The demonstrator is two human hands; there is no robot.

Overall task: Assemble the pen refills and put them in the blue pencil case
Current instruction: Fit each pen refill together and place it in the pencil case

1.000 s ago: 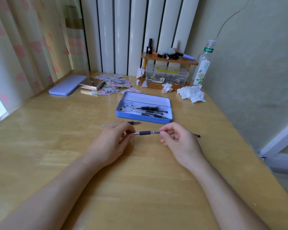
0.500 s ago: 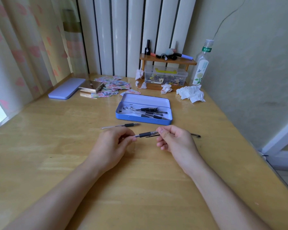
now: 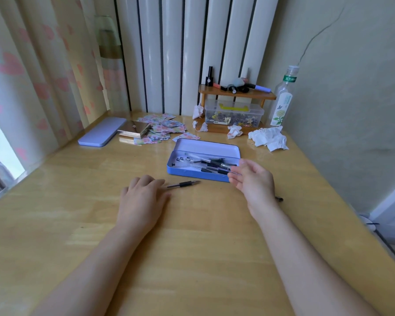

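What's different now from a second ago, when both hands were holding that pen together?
The right hand has moved away to the blue pencil case, open, apparently dropping the pen in. The left hand let go and now lies on another pen on the table. The case, tissues and bottle stayed put.

Soft, even daylight from the window point(image 3: 0, 156) at left edge, which is blown out. Pale glare streaks on the bench point(image 3: 82, 179) near it. Shadows faint and diffuse. Wide-angle bowing at frame edges. Overall slightly soft; far items lack fine detail.
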